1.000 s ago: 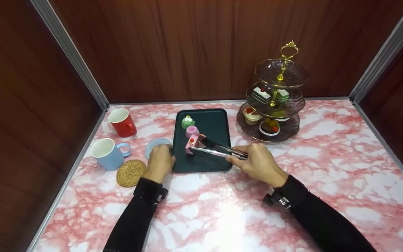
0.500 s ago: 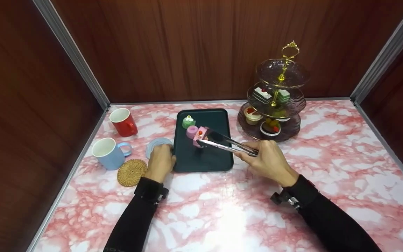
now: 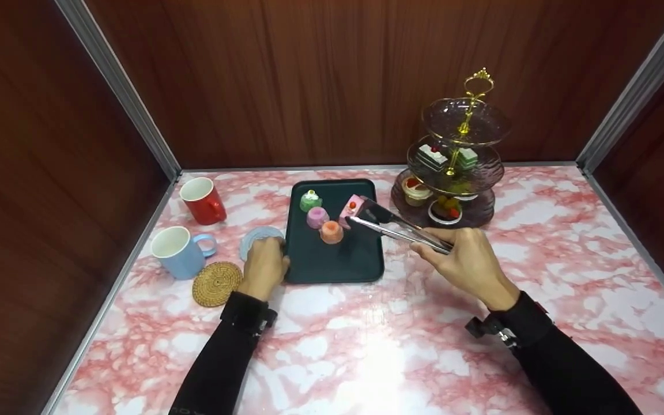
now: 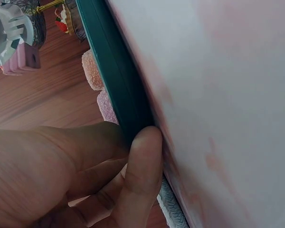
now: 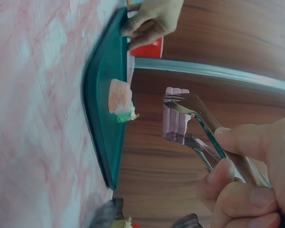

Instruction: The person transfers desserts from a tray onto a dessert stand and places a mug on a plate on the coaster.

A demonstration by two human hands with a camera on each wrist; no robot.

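Pink cake slice [image 3: 351,208] is held between the tips of metal tongs [image 3: 387,231], raised off the dark green tray [image 3: 338,263]; the right wrist view shows the gap that the head view flattens. Only the head view shows the slice's red topping; both wrist views show its ridged side and the tongs' slotted end. To the tray's right, the right hand [image 3: 471,259] has its fingers and thumb closed round the tongs. At the tray's left edge, the left hand [image 3: 264,266] pinches the rim, a grip laid bare in the left wrist view. On the tray, the head view separates an orange cake [image 3: 332,232], a lilac cake [image 3: 317,218] and a green cake [image 3: 310,201]. Left of the tray stand a red mug [image 3: 205,206] and a light-blue mug [image 3: 180,255]; right of it, a three-tier stand [image 3: 485,211] bears more cakes.
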